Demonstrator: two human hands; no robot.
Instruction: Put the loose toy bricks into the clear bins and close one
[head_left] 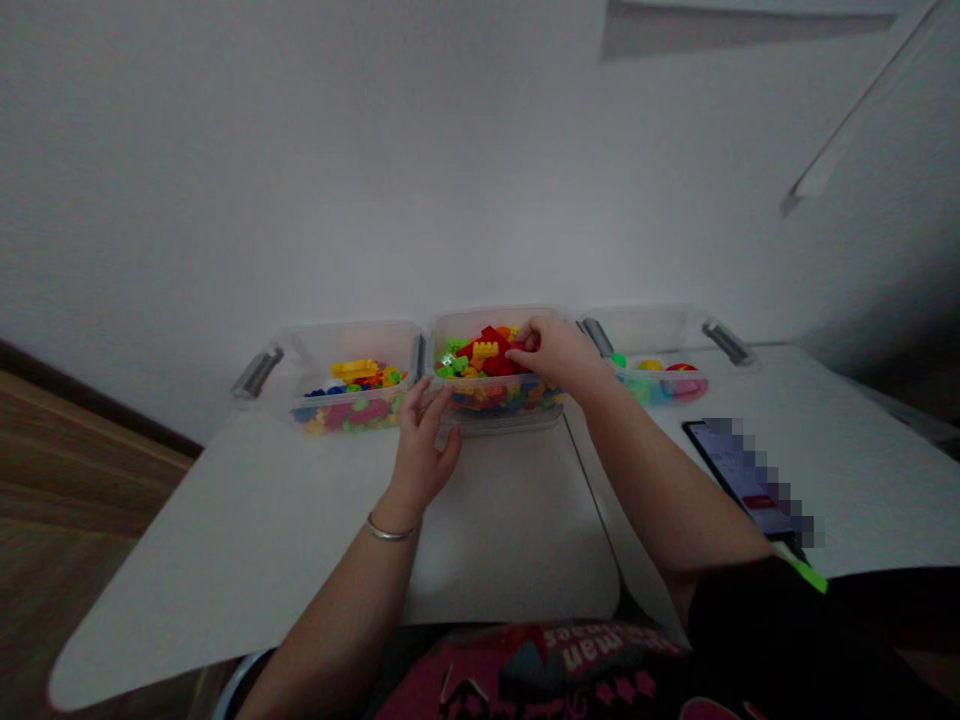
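A clear plastic box [491,422] stands in the middle, filled with small toy building bricks in several colours. A yellow brick [486,350] and red bricks [501,357] lie on top of its pile, with green bricks [454,364] on the left. My right hand [559,352] reaches over the box's right side, thumb and fingers curled together at the red bricks. What they pinch is hidden. My left hand [424,450], a bangle on its wrist, rests its fingertips by the front left corner of this box. Its fingers are apart and nothing is in them.
To the left, another clear box [352,335] holds bricks, with a yellow one [355,368] on top. A third clear box [649,325] on the right holds rounded coloured pieces. A phone [742,480] lies on the white table [300,540] at right. Behind is a wall [420,160].
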